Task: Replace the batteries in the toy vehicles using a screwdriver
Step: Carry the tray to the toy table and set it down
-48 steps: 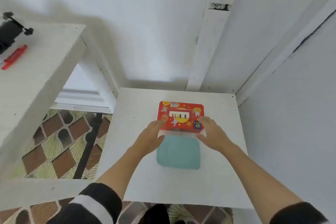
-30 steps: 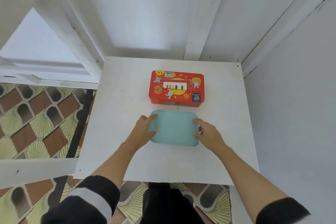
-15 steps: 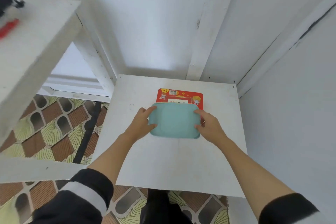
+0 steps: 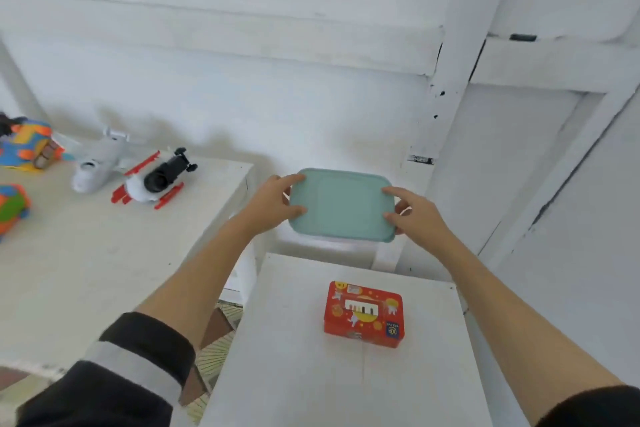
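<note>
Both hands up, carrying a teal lidded container (image 4: 341, 204) held clear of any surface, long axis running between the hands. Left hand (image 4: 273, 206) grips the container's left end: fingers curled over the top edge, thumb on the near side. Right hand (image 4: 417, 215) grips the right end the same way, thumb on the lid, fingers wrapped behind. Can't tell what's inside, the lid is opaque.

Below the hands and toward me: small white bench (image 4: 311, 374) with a red printed tin (image 4: 363, 314) on it, lid on, sitting roughly under my right forearm, untouched.

Left of my left hand: a larger, higher white bench (image 4: 86, 270) with the toy vehicles. Nearest the left hand is a white toy with black cockpit and red skids (image 4: 156, 180), tipped on its side. Just beyond it, touching or nearly so, a pale grey toy plane (image 4: 98, 163). Further left, at the frame edge, a blue-and-orange toy (image 4: 26, 149) and a second orange-and-green toy (image 4: 12, 210), both partly cut off.

No screwdriver or batteries visible from here. Dark sleeve with a grey band (image 4: 138, 367) on my left arm.
</note>
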The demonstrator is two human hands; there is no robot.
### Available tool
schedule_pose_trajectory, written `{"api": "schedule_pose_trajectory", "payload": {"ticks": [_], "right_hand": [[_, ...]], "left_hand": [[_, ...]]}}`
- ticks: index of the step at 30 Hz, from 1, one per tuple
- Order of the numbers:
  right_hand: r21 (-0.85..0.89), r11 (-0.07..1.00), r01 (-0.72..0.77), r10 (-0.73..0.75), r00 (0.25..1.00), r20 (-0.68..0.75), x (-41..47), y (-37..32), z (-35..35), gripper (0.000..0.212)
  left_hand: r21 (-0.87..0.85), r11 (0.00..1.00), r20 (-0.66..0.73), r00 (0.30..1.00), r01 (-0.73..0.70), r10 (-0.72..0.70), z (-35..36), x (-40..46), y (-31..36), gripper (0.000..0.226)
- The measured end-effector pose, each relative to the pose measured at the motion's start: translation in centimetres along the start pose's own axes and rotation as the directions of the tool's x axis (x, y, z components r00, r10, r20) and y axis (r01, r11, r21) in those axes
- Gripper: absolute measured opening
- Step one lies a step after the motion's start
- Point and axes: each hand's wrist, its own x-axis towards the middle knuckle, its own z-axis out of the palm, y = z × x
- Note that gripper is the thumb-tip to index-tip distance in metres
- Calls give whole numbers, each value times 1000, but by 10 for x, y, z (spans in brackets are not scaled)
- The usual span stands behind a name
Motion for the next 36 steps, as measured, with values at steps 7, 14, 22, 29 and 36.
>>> {"api": "schedule_pose_trajectory", "payload": {"ticks": [7, 14, 22, 29, 36], "right_hand": [[101, 995, -7, 9, 1000, -21, -4, -82, 62, 42], [151, 987, -48, 47, 999, 9, -19, -164, 190, 39], [137, 977, -161, 147, 983, 111, -50, -213, 308, 38], [111, 978, -174, 159, 979, 130, -52, -231, 350, 34], [90, 983, -161, 146, 977, 153, -55, -228, 352, 33]], "left_hand": [[49, 998, 18, 999, -47, 46, -96, -16, -43, 58], [72, 997, 111, 993, -41, 33, -206, -45, -149, 54], [131, 991, 240, 969, 24, -55, -274, -94, -249, 58], [130, 989, 306, 945, 74, -111, -292, -101, -296, 55], [291, 957, 254, 963, 15, -92, -287, -104, -293, 52]]}}
